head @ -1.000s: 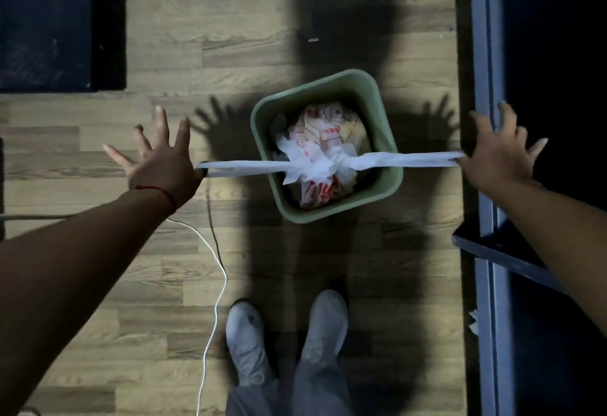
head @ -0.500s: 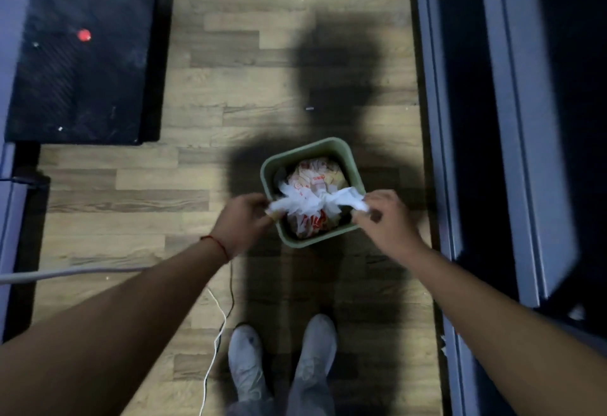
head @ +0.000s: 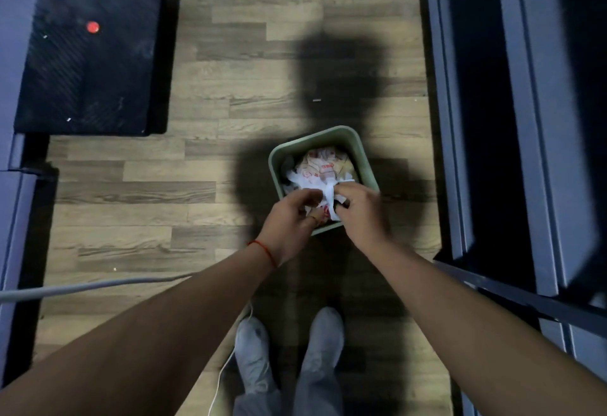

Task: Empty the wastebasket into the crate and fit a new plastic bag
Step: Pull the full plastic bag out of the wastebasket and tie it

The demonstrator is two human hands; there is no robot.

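Note:
A pale green square wastebasket (head: 359,149) stands on the wood floor in front of my feet. Inside it sits a full white plastic bag (head: 323,166) with red print. Its white handle ends are gathered over the basket's near side. My left hand (head: 292,218) and my right hand (head: 359,208) meet there, close together, each pinching a handle end of the bag. The near rim of the basket is hidden behind my hands.
A black crate (head: 88,51) with a small red spot inside lies on the floor at the upper left. Dark metal shelving (head: 476,120) runs along the right side. A grey cable (head: 82,289) and a thin white cord (head: 226,363) cross the floor near my shoes (head: 289,346).
A second ago my hands were spread wide, pulling the bag's handles taut. They have since come together over the basket, and the handles are bunched between them.

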